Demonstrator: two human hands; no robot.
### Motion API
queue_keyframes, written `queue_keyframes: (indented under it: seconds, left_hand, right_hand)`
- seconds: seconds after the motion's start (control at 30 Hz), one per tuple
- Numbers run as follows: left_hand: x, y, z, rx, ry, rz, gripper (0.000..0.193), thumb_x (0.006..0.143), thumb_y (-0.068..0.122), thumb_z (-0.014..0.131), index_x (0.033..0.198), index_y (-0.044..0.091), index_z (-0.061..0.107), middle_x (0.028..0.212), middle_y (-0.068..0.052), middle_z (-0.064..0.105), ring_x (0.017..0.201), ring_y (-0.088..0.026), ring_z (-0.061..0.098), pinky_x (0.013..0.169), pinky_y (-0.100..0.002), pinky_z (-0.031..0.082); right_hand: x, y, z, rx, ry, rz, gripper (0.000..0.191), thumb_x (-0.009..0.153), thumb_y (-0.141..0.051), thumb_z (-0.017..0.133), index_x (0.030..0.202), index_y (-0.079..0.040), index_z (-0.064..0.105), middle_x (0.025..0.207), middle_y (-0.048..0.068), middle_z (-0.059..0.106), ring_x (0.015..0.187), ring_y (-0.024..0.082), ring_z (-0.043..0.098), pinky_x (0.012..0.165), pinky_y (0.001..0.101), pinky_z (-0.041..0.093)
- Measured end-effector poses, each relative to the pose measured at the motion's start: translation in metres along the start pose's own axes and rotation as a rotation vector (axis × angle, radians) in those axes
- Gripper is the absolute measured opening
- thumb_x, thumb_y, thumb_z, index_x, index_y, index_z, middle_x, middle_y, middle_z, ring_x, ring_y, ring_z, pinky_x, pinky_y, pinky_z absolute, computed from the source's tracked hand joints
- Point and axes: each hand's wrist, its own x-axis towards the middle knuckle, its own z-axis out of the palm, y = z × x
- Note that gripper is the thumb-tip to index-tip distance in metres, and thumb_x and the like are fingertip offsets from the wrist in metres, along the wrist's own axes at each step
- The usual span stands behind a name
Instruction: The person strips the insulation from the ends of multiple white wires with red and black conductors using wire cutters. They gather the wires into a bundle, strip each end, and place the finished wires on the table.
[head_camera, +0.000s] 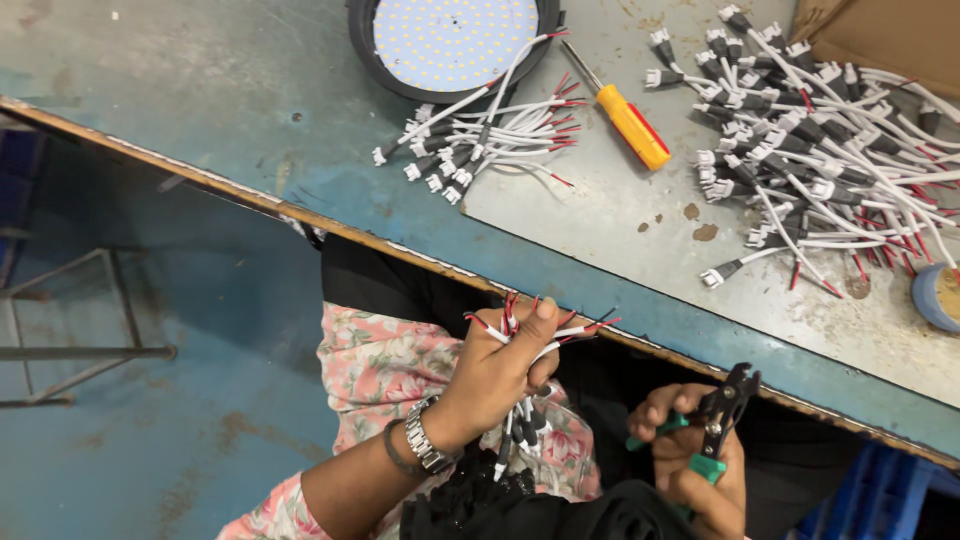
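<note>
Left hand (500, 375) fingers clamped round wire bundle (520, 335) — right hand (690, 450) beside it, fingers wrapped on green-handled pliers (722, 412), below desk (300, 130) edge.

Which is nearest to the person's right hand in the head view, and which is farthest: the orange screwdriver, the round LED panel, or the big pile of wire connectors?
From the right hand, holding green-handled pliers:
1. Big pile of wire connectors, straight up on the table, right side.
2. Orange screwdriver, up and slightly left, mid-table.
3. Round LED panel, far up-left at the table's back edge.
</note>
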Motion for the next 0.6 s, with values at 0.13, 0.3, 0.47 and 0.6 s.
queue_keyframes:
  seconds: [0.13, 0.3, 0.47, 0.6]
  left_hand:
    - [-0.005, 0.009, -0.002, 0.005, -0.053, -0.018, 0.046, 0.109, 0.036, 0.049, 0.114, -0.003, 0.073, 0.056, 0.007, 0.044, 0.047, -0.002, 0.036, 0.044, -0.021, 0.032]
    - [-0.009, 0.015, 0.001, -0.015, -0.14, 0.057, 0.042, 0.109, 0.024, 0.052, 0.144, 0.002, 0.056, 0.073, 0.007, 0.055, 0.053, -0.001, 0.04, 0.05, -0.021, 0.036]
    - [-0.014, 0.016, -0.004, -0.078, -0.172, 0.0, 0.054, 0.104, 0.02, 0.052, 0.153, 0.006, 0.036, 0.078, 0.003, 0.064, 0.048, 0.001, 0.035, 0.045, -0.018, 0.031]
    - [-0.015, 0.011, -0.016, -0.224, -0.192, 0.003, 0.046, 0.109, 0.022, 0.05, 0.151, 0.002, 0.045, 0.072, 0.002, 0.053, 0.051, -0.003, 0.041, 0.046, -0.022, 0.04]
  right_hand:
    - [0.008, -0.003, 0.018, -0.128, -0.13, 0.041, 0.071, 0.082, -0.028, 0.08, 0.137, 0.001, 0.047, 0.137, 0.027, 0.046, 0.114, 0.033, 0.055, 0.101, 0.0483, 0.044]
    - [0.021, -0.007, 0.043, -0.11, -0.138, 0.398, 0.074, 0.096, -0.05, 0.065, 0.145, 0.002, 0.046, 0.167, 0.019, 0.033, 0.108, 0.038, 0.065, 0.091, 0.0486, 0.051]
    - [0.031, -0.006, 0.073, 0.104, -0.459, 0.4, 0.089, 0.096, -0.056, 0.064, 0.162, -0.006, 0.031, 0.118, 0.028, 0.058, 0.108, 0.029, 0.06, 0.097, 0.0407, 0.046]
    - [0.036, -0.002, 0.102, 0.099, -0.354, 0.366, 0.102, 0.08, -0.038, 0.073, 0.164, 0.001, 0.029, 0.135, 0.027, 0.05, 0.105, 0.031, 0.058, 0.098, 0.0423, 0.045]
